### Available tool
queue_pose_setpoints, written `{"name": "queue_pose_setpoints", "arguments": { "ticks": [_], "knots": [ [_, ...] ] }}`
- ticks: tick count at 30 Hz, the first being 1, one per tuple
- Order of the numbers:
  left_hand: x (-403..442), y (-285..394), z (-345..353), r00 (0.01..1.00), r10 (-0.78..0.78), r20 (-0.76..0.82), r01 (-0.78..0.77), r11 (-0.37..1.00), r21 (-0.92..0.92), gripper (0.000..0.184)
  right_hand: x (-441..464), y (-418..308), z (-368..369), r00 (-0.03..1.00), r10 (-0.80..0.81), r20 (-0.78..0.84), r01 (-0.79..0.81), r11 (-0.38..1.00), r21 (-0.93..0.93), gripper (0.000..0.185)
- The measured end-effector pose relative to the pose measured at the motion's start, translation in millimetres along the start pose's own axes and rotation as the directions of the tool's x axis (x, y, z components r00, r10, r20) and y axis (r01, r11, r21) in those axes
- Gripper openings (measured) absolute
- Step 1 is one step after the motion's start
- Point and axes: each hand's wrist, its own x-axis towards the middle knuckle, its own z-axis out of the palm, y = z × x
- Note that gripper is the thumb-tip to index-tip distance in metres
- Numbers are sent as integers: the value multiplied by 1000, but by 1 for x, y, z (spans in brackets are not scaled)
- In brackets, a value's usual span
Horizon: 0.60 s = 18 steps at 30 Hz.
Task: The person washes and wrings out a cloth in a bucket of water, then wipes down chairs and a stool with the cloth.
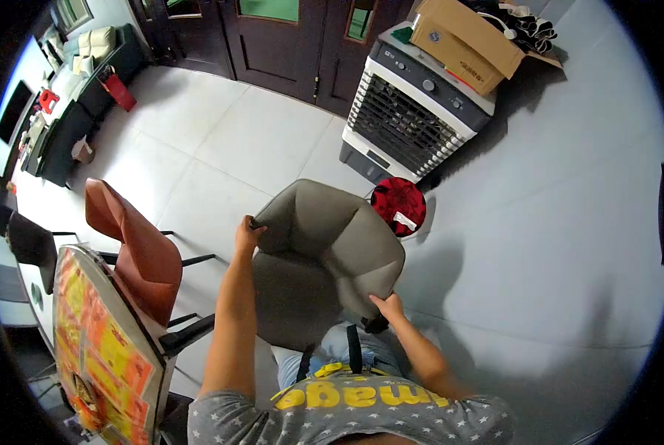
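Note:
A grey padded chair (324,252) is right in front of my body, its backrest tilted away and its seat nearest my legs. My left hand (249,234) is closed on the left edge of the backrest. On the opposite side, my right hand (389,306) grips the chair's right edge, thumb on the upholstery and fingers mostly hidden behind it. The chair's legs are largely out of sight under the seat.
An air cooler (410,104) carries a cardboard box (458,44). Beside its base sits a red round stool (398,206). Leftward are a brown chair (143,252) and a table with a patterned cover (98,334). Dark doors (280,44) stand behind; a wall rises at right.

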Motion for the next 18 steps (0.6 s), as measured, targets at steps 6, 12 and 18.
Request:
{"name": "queue_pose_setpoints", "arguments": {
  "ticks": [6,12,18],
  "knots": [
    [-25,1,-68,971,-158,-179,157,987,-18,40,4,-33,-2,1000,-26,-15,25,997,-78,49],
    [-35,-13,-152,878,-70,-474,-51,970,-238,33,25,-147,-38,904,-428,-9,427,903,-47,43],
    [9,0,-205,787,-132,-603,-48,961,-273,33,106,-270,-41,762,-646,42,646,755,-111,48]
  ]
}}
